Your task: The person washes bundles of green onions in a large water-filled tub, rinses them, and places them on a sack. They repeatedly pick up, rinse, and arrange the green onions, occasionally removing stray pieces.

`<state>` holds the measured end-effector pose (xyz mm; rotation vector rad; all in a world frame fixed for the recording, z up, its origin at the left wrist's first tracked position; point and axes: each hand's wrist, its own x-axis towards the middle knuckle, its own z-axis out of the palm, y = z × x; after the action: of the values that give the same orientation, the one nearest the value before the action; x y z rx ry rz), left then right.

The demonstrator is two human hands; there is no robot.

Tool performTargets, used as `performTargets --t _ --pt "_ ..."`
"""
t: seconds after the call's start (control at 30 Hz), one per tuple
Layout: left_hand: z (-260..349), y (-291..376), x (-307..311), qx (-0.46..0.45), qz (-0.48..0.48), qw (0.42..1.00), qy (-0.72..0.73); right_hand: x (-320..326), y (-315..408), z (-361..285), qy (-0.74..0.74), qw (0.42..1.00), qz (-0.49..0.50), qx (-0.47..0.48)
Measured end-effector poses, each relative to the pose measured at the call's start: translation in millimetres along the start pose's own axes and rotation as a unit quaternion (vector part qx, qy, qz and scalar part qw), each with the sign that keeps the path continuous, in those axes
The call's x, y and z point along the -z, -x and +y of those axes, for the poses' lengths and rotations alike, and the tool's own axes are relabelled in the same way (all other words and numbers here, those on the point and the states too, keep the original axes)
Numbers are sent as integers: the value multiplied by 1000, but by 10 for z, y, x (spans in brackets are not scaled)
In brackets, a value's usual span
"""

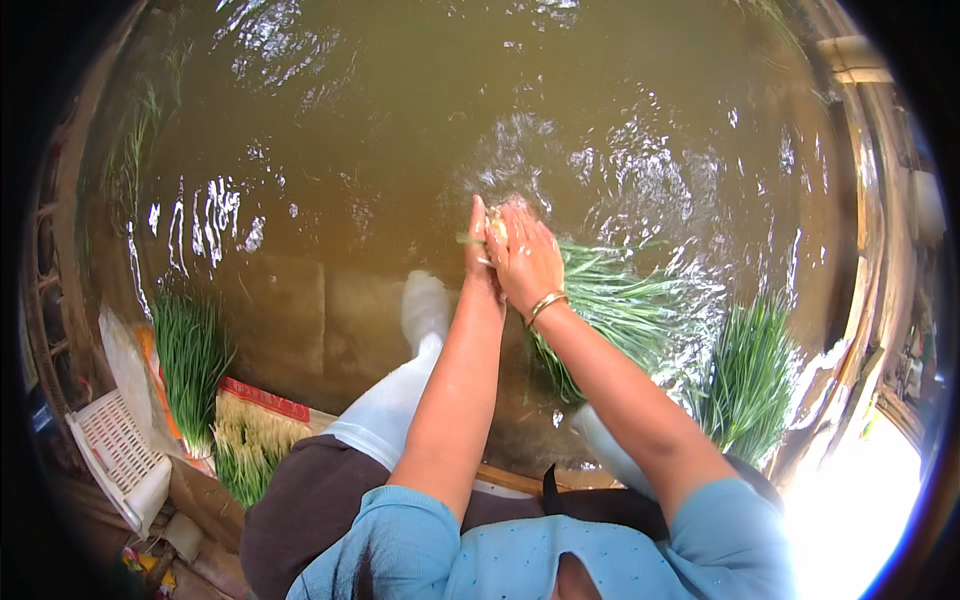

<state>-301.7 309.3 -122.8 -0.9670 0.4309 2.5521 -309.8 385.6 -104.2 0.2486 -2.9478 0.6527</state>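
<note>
A bunch of long green chives or thin scallions (619,300) lies spread at the water's surface, its pale root end pressed between my palms. My left hand (478,247) is on the left side of that root end, mostly seen edge-on, fingers pointing away from me. Over the right side of it lies my right hand (531,259), fingers straight and together, a gold-coloured bangle (546,306) at the wrist. Both hands are wet and close to the murky brown water (360,150), which ripples around them. The stems inside my grip are mostly hidden.
Green bunches stand at the left (187,360) and right (754,367). Near my left leg are bundles with pale ends up (255,442) and a white plastic basket (124,442). My white-booted leg (426,315) is in the water. Wooden poles (862,225) edge the right side.
</note>
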Motion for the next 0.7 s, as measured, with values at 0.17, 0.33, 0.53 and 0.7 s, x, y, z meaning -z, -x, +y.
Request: performTargets --t 0.17,0.33,0.53,0.7 --pt "-10 -23 15 -10 -16 1000 0 211 -165 -132 -103 940 -219 -240" --pt "23 -77 150 9 -35 999 8 73 -105 -66 -86 927 -307 -196" --pt "85 -113 67 -16 19 999 -20 -32 -207 -57 -38 958 -259 -119" --pt "384 -9 146 -110 -58 986 -109 305 -717 601 -396 852 -273 -207"
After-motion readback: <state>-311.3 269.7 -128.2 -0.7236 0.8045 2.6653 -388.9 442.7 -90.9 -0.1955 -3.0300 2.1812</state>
